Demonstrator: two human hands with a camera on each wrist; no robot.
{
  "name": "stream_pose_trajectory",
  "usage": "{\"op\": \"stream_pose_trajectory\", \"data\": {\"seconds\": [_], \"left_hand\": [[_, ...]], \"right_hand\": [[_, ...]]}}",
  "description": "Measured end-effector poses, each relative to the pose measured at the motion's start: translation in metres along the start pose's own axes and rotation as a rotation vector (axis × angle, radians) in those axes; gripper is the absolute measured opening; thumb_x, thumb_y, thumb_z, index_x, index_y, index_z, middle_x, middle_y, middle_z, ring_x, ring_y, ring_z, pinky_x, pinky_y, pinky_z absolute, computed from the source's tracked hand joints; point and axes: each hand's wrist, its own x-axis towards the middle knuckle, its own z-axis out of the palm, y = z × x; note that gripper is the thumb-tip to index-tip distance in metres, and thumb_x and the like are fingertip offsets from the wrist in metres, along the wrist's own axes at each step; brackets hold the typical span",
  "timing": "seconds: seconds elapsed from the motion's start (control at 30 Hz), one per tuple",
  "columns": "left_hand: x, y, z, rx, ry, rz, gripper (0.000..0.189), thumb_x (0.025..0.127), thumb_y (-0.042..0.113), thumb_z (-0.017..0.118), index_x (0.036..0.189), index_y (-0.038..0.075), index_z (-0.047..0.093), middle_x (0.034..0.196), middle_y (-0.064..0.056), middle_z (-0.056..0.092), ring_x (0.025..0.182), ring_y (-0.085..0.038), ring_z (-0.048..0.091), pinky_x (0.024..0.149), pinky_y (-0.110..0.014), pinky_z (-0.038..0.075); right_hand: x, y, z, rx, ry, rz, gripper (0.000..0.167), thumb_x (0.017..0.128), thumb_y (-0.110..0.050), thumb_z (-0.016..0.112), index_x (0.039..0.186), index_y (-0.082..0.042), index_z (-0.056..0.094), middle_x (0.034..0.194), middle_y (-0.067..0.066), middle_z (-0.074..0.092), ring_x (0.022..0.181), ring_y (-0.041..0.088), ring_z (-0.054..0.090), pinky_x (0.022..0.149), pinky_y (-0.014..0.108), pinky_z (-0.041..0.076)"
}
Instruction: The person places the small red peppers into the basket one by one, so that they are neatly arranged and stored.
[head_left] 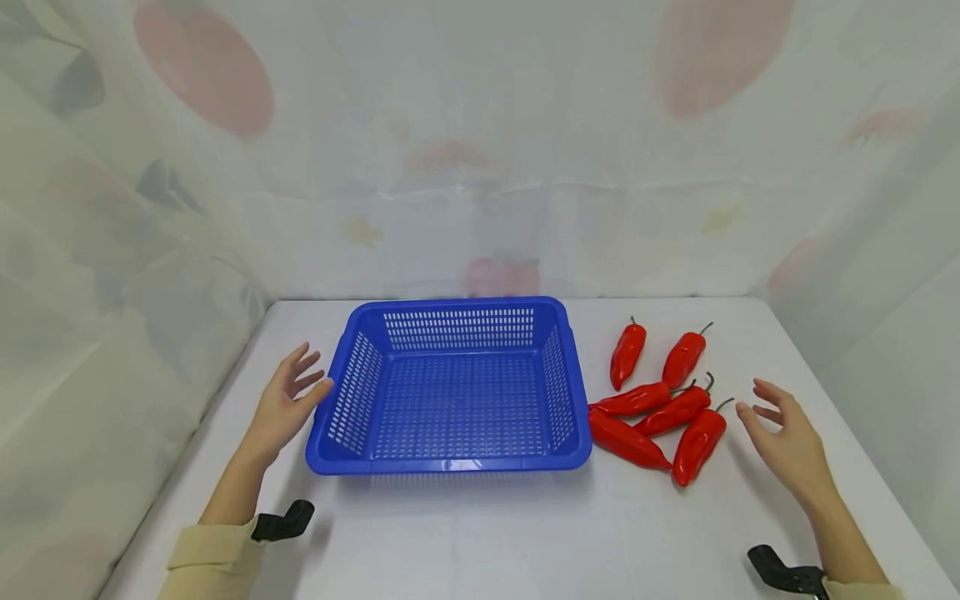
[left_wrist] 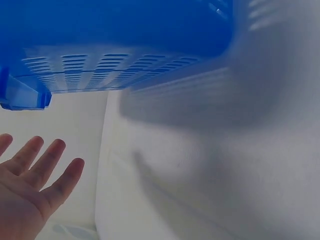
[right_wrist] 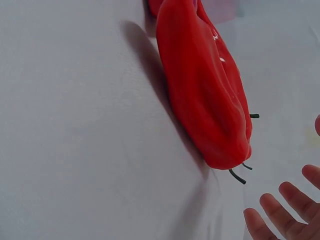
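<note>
A blue plastic basket (head_left: 450, 465) with perforated walls stands on the table, nothing inside it. To its right lie several red chili peppers (head_left: 700, 446) with dark green stems, some overlapping beside the basket's wall. My left hand (head_left: 281, 412) is at the basket's left side, fingers spread and thumb close to the rim; whether it touches I cannot tell. In the left wrist view the basket's outer wall (left_wrist: 107, 70) is above the fingers. My right hand (head_left: 787, 446) hovers right of the peppers, fingers loosely bent, holding nothing. The right wrist view shows a pepper (right_wrist: 200, 85) apart from the fingertips (right_wrist: 272, 205).
The white table (head_left: 480, 542) ends at a back edge against a patterned white curtain (head_left: 450, 208). Similar sheeting hangs at the left and right sides. A black wrist-camera mount (head_left: 285, 522) sits on the left wrist, another mount (head_left: 783, 571) on the right.
</note>
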Motion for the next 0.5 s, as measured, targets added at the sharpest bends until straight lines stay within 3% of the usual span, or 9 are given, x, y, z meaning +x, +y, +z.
{"op": "stream_pose_trajectory", "data": {"seconds": [0.1,0.13,0.2,0.27,0.37,0.43,0.5], "left_hand": [[0.002,-0.008,0.001,-0.042,-0.019,-0.039,0.074,0.092,0.031,0.056,0.149,0.017,0.011,0.144,-0.023,0.032,0.122,-0.045,0.041,0.092,-0.057,0.038],[0.004,-0.017,0.002,-0.054,-0.008,-0.041,0.073,0.091,0.032,0.057,0.149,0.019,0.013,0.143,-0.021,0.035,0.122,-0.043,0.043,0.092,-0.053,0.042],[0.011,-0.041,0.004,-0.08,-0.003,-0.045,0.071,0.091,0.032,0.057,0.148,0.023,0.016,0.142,-0.019,0.038,0.12,-0.04,0.046,0.09,-0.048,0.046],[0.02,-0.072,0.007,-0.082,0.015,-0.044,0.069,0.09,0.036,0.057,0.147,0.028,0.019,0.14,-0.013,0.042,0.118,-0.032,0.051,0.086,-0.038,0.05],[0.031,-0.11,0.013,-0.066,0.048,-0.055,0.066,0.089,0.043,0.057,0.145,0.033,0.023,0.137,-0.007,0.047,0.114,-0.027,0.055,0.081,-0.036,0.053],[0.036,-0.124,0.016,-0.066,0.072,-0.075,0.065,0.087,0.048,0.056,0.143,0.036,0.025,0.134,-0.004,0.05,0.113,-0.024,0.055,0.081,-0.039,0.053],[0.038,-0.129,0.018,-0.089,0.083,-0.105,0.062,0.087,0.05,0.055,0.142,0.036,0.029,0.132,-0.005,0.051,0.113,-0.026,0.055,0.082,-0.045,0.051]], "right_hand": [[-0.008,-0.028,-0.008,0.053,-0.036,0.049,0.064,0.092,-0.039,0.052,0.144,-0.011,0.028,0.133,0.024,0.043,0.109,0.04,0.049,0.068,0.047,0.053],[-0.01,-0.036,-0.011,0.078,-0.048,0.059,0.064,0.092,-0.037,0.052,0.143,-0.007,0.028,0.133,0.026,0.042,0.11,0.043,0.048,0.07,0.053,0.051],[-0.014,-0.047,-0.013,0.065,-0.039,0.088,0.063,0.092,-0.038,0.051,0.143,-0.007,0.029,0.131,0.025,0.044,0.109,0.042,0.049,0.068,0.049,0.053],[-0.016,-0.051,-0.014,0.108,-0.063,0.09,0.064,0.093,-0.036,0.05,0.143,-0.003,0.026,0.132,0.029,0.041,0.111,0.046,0.047,0.074,0.057,0.049],[-0.017,-0.046,-0.01,0.09,-0.079,0.116,0.068,0.092,-0.043,0.048,0.144,-0.005,0.024,0.132,0.028,0.042,0.11,0.044,0.047,0.064,0.037,0.055],[-0.017,-0.043,-0.007,0.118,-0.11,0.128,0.071,0.092,-0.045,0.047,0.145,-0.005,0.021,0.133,0.029,0.04,0.111,0.045,0.046,0.062,0.03,0.055],[-0.017,-0.042,-0.004,0.128,-0.124,0.152,0.073,0.092,-0.048,0.046,0.145,-0.005,0.021,0.133,0.028,0.04,0.11,0.043,0.047,0.055,0.021,0.052]]}}
